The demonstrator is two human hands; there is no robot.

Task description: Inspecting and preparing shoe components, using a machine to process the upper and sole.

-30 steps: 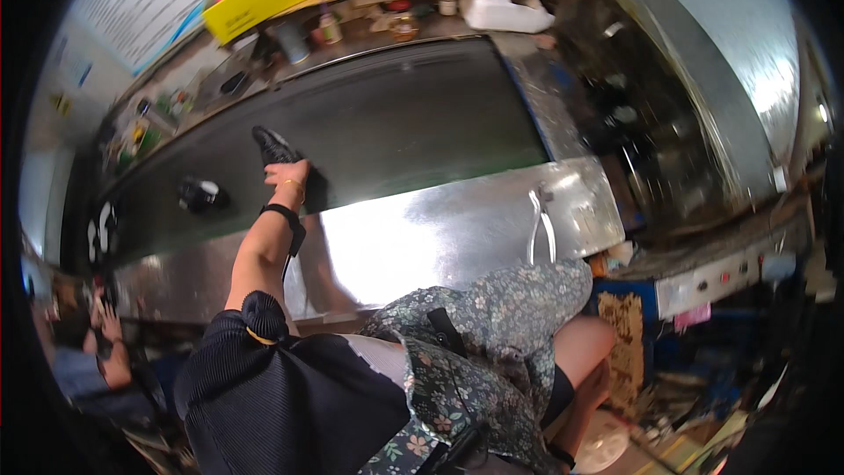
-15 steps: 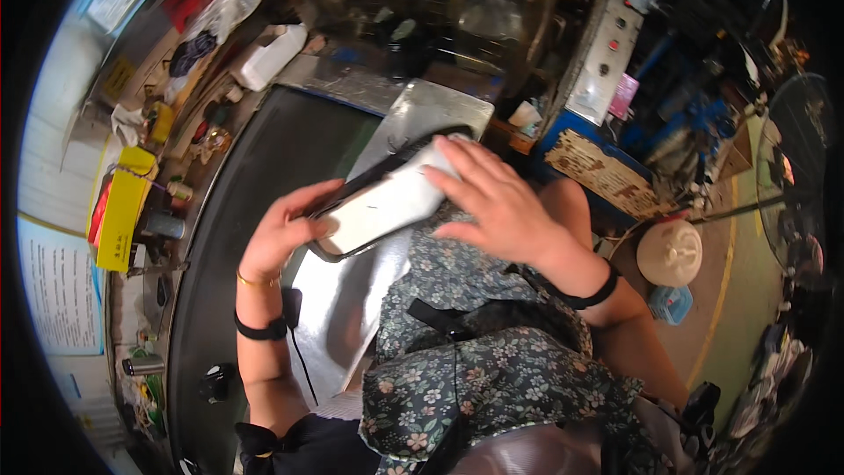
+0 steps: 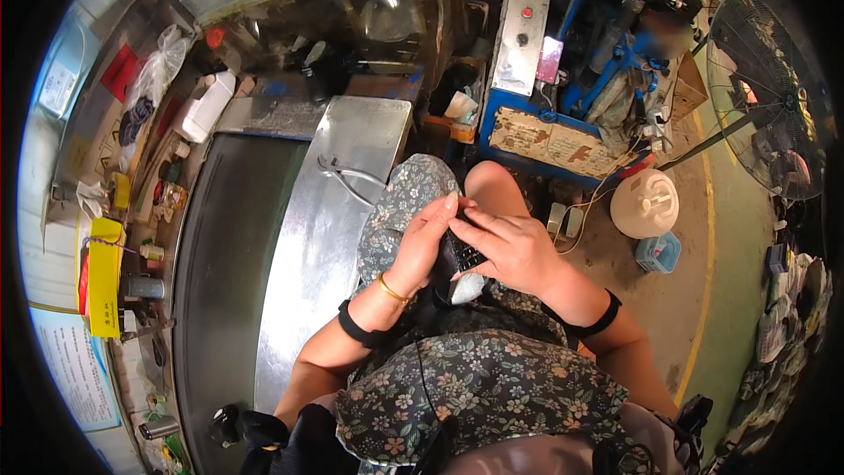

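Observation:
A black shoe upper (image 3: 451, 255) with a woven-looking patch is held low over my lap, between my two hands. Its white part (image 3: 468, 289) shows below my fingers. My left hand (image 3: 418, 244) is closed on the upper from the left, thumb and fingertips pinching near its top edge. From the right, my right hand (image 3: 517, 252) grips the same edge, its fingertips nearly meeting the left ones. The fingers hide most of the shoe. Metal pincers (image 3: 350, 178) lie on the shiny metal plate (image 3: 303, 237) left of my knee.
A dark conveyor belt (image 3: 230, 237) runs along the left, beside a cluttered shelf with a yellow box (image 3: 105, 277). Ahead on the right stands a blue machine (image 3: 492, 127) with a control panel. A cream jug (image 3: 644, 204), a blue basket (image 3: 657, 253) and a large fan (image 3: 765, 92) are at right.
The shoe has come from over the metal plate down to my lap and turned, so its broad white underside no longer shows. Both hands now pinch its edge. The pincers have come into sight.

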